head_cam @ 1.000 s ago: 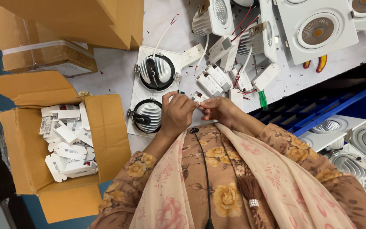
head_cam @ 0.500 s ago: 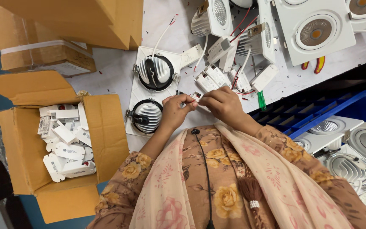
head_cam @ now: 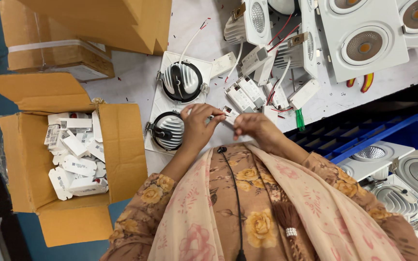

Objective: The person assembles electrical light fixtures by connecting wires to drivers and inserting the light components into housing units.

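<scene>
We pinch a small white plastic driver box (head_cam: 229,114) between left hand (head_cam: 197,126) and right hand (head_cam: 257,129), wiring it; next, careful seating

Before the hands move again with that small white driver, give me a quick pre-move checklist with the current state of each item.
1. Small white plastic driver box held by both hands: ok, left hand and right hand meet on it.
2. Grip secure: cannot tell, fingertips hide the contact.
3. White twin-lamp downlight fixture with black-ringed finned heat sinks within reach: ok, under the left hand.
4. Red and white wires untangled: not ok, they cross over the loose drivers.
5. Open brown cardboard box of white drivers stocked: ok.
</scene>
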